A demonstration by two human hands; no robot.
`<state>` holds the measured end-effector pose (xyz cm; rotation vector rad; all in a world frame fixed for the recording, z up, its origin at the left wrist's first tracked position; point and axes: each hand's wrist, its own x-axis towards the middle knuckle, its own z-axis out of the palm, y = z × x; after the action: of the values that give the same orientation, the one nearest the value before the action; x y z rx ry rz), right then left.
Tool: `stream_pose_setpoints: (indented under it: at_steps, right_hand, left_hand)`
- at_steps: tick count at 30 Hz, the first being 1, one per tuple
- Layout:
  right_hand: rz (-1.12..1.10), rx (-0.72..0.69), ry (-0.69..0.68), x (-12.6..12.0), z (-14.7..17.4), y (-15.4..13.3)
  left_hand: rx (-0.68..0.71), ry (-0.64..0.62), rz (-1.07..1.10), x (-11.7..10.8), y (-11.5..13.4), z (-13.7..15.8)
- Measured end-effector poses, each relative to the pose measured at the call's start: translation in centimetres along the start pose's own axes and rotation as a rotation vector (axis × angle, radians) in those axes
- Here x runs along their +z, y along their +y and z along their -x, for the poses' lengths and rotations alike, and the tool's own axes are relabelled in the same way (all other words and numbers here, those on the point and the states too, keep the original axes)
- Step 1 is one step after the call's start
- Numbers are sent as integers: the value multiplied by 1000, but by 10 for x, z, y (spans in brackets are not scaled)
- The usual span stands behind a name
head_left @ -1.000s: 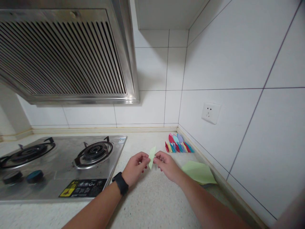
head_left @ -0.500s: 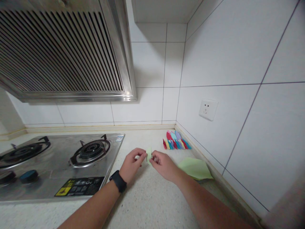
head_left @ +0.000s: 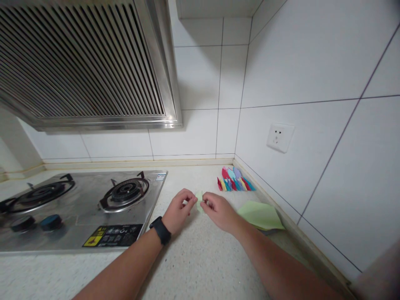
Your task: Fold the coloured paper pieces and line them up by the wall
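Note:
Between my two hands is a small folded piece of light green paper [head_left: 199, 201], held just above the speckled counter [head_left: 200, 258]. My left hand [head_left: 179, 210], with a black watch [head_left: 160, 230] on its wrist, pinches the paper's left edge between thumb and fingers. From the other side my right hand [head_left: 218, 210] grips the right edge, its fingers curled. Parts of the paper are covered by the fingertips. Several colourful folded paper pieces [head_left: 236, 184] stand in a row beyond my right hand, with a few more behind them.
Larger green paper sheets [head_left: 261, 216] lie beside my right forearm, near the tiled wall [head_left: 312, 166]. A steel gas stove [head_left: 73, 233] takes up the left of the counter, with a range hood [head_left: 84, 71] above it. A wall socket [head_left: 280, 137] is at the right.
The view has shifted slightly, so everything sits a little differently in the picture. The green paper looks shorter and more folded between my fingers. Both hands keep hold of it.

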<state>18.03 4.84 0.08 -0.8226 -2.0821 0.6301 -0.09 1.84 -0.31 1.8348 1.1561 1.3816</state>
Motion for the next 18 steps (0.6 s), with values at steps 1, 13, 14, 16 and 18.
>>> stream_pose_setpoints:
  at_steps: [1, 13, 14, 16, 18]
  right_hand:
    - [-35, 10, -2, 1, 0, 1]
    - [-298, 91, -35, 3, -3, 9]
    - [-293, 95, -16, 3, -4, 10]
    - [-270, 108, 28, 3, -5, 11]
    - [-243, 129, 59, 4, -5, 13]
  left_hand:
    - [-4, -5, 4, 0, 0, 0]
    - [9, -31, -16, -3, -2, 0]
    - [8, -21, -33, -2, -4, 0]
    - [9, 1, -75, -1, -6, 0]
    - [16, 15, -113, 0, -8, 1]
